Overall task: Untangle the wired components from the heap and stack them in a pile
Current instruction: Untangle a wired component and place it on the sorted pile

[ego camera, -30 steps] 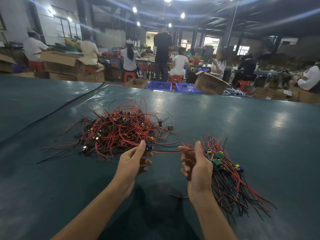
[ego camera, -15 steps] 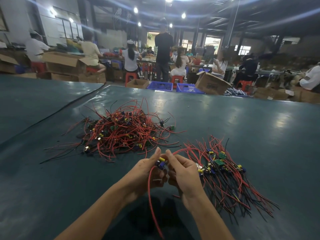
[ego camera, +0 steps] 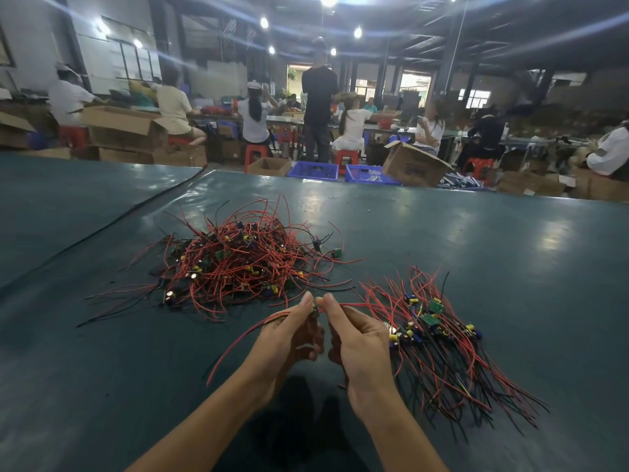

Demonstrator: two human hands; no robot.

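Both hands are raised just above the dark green surface [ego camera: 476, 240], fingertips meeting in the middle of the view. The left hand [ego camera: 289, 338] and the right hand [ego camera: 360, 342] each pinch one wired component [ego camera: 315, 313] between thumb and forefinger, the other fingers curled underneath. The part itself is small and mostly hidden by the fingertips. A red wire [ego camera: 238, 342] trails from under the left hand, down and to the left, its free end hanging near the surface. Another red lead runs from the right hand's fingertips toward the right. Beyond the left hand lies the heap [ego camera: 238, 264], a tangled mound of red and black leads with small green boards and yellow and blue parts caught in it, loose strands spreading out on all sides. To the right of the right hand, just beside it, lies the pile [ego camera: 439, 338], where the parts sit bunched at the upper end and the wires fan out toward the lower right. Past the far edge of the surface stand two blue crates [ego camera: 313, 170], an open cardboard box [ego camera: 413, 165], and seated people [ego camera: 253, 117] at other tables.
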